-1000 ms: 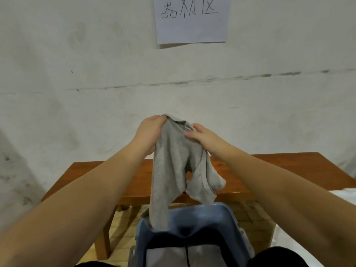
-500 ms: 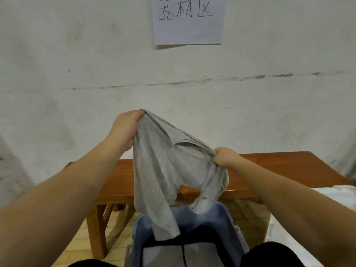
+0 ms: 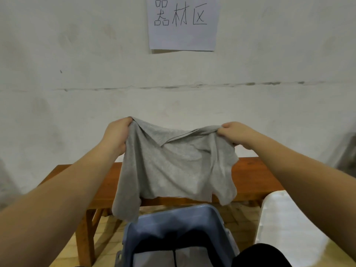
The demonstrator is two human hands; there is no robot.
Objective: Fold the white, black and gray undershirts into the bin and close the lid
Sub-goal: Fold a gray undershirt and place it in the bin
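Gray cotton undershirt (image 3: 173, 166) hangs spread in the air between your two hands, above and just behind the blue plastic bin (image 3: 173, 224). Your left hand (image 3: 117, 132) has its fingers curled round one top corner of the cloth, and your right hand (image 3: 234, 132) pinches the opposite top corner, so the upper edge runs slack between them with a seam fold dipping near the middle. One long flap droops from the left side until its tip overlaps the bin's far rim; whether it touches the rim you cannot tell from this view. A shorter flap hangs down on the right, clear of the bin.

Inside the bin you can see dark fabric (image 3: 163, 245) lying against the back, with paler gray folded cloth (image 3: 154, 259) in front of it at the bottom edge of the view. Behind the shirt stands a reddish-brown wooden surface (image 3: 256, 170) against a pale plastered wall (image 3: 77, 93). A white paper sheet with handwritten characters (image 3: 183, 22) is fixed high on that wall. At your right lies a white ribbed panel (image 3: 285, 224).
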